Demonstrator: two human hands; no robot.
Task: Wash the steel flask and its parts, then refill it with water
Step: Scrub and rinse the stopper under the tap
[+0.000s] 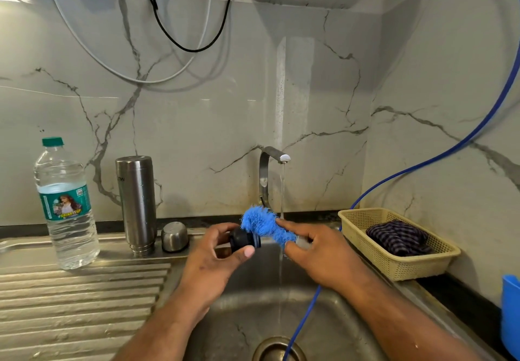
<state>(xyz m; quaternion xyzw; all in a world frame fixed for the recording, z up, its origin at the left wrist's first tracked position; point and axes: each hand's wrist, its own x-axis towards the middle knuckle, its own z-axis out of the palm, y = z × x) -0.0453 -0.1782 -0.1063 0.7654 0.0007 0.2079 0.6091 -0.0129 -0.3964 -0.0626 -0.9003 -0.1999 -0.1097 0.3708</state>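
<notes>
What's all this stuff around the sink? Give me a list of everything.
steel flask: one, silver, standing on drainboard
steel cup: one, silver, mouth down beside flask
water bottle: one, clear, green cap, drainboard's left
tap: one, steel, running
sink: one, steel, under the hands
basket: one, cream, right counter
checked cloth: one, dark, inside basket
hose: one, blue, trailing into sink
black cable: one, hanging on wall
stopper: one, black, in left hand
brush: one, blue, against stopper
left hand: grips stopper
right hand: holds brush

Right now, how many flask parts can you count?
3: the flask body inverted on the drainboard, the steel cup beside it, the black stopper in the left hand; more may be hidden.
</notes>
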